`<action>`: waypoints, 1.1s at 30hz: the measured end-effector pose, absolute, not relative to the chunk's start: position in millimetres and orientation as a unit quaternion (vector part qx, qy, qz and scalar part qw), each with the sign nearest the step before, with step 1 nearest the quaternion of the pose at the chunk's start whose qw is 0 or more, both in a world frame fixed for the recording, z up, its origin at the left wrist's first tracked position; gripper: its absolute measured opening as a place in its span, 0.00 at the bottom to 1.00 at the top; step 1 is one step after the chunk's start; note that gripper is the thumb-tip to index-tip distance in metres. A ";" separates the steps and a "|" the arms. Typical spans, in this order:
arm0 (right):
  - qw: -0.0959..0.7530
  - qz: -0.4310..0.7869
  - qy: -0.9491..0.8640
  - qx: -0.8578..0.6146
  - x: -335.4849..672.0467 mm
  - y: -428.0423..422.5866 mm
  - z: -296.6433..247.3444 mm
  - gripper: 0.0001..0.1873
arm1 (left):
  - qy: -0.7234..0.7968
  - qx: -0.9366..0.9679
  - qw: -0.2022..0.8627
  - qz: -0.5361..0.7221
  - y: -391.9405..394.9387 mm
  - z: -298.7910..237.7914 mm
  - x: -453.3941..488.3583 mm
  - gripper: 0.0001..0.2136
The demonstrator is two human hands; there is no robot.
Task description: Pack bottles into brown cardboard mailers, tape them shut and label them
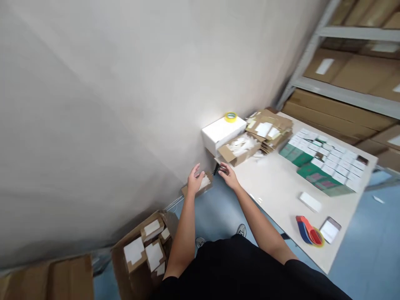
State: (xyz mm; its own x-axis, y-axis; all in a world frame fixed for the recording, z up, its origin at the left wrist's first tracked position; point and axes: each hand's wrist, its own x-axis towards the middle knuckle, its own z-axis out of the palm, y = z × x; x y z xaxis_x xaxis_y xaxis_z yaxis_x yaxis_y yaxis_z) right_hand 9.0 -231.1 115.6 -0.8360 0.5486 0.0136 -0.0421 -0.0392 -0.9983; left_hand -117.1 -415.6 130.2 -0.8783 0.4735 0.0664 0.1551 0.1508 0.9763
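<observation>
Both of my hands are raised in front of me, apart and empty. My left hand [195, 180] has its fingers apart, above a small open carton [204, 183] on the floor by the wall. At the table's left edge, my right hand [229, 176] is held with loosely curved, parted fingers. Just beyond it, an open cardboard box [239, 150] holds white pieces I cannot make out. Behind that box sits a white box [223, 133] with a roll of yellow tape [230, 117] on top. Flattened cardboard [270, 125] is stacked beside them.
On the white table [271, 183] stand several rows of small white-topped green boxes [331, 160], a white block [310, 202], a red-and-blue tape dispenser [308, 231] and a phone [330, 230]. A large carton [120, 266] of smaller boxes is at lower left. Shelving [346, 93] holds cartons at right.
</observation>
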 end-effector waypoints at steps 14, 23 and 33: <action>0.450 0.566 -0.530 -0.442 292.1 -43.7 120.3 0.31 | 0.621 0.498 0.314 0.517 -76.0 138.2 83.4 0.24; 0.493 0.496 -0.468 -0.539 388.0 -39.2 113.0 0.30 | 0.565 0.559 0.386 0.467 -12.3 133.1 175.6 0.23; 0.443 0.403 -0.464 -0.653 410.1 -50.4 61.0 0.33 | 0.552 0.551 0.461 0.423 2.8 93.7 179.2 0.23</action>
